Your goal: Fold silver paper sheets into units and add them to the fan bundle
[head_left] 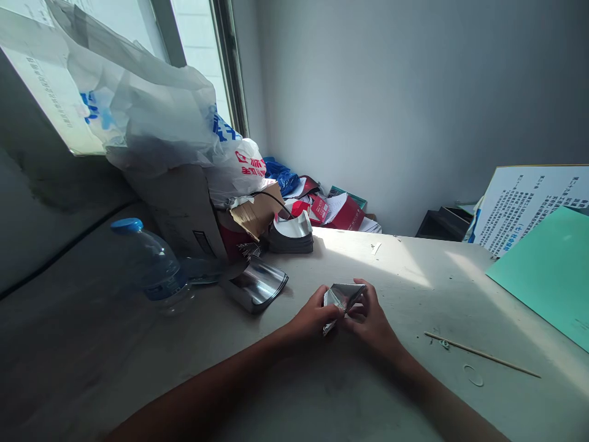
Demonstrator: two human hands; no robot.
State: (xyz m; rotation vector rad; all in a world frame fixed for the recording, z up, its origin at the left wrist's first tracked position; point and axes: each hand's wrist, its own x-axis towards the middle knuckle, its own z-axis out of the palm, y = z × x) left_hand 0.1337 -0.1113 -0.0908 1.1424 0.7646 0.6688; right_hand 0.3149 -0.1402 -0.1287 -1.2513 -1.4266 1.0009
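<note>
Foil (339,293) sits pinched between our left hand (317,313) and right hand (368,319), over the surface (322,399), and we could crease it badly if 1 thumb presses harder!

A room, home or office unclear
White bench (405,307) near a window (196,31), stuffed plastic bags (161,104), a bottle (161,270), a printed board (529,196).
</note>
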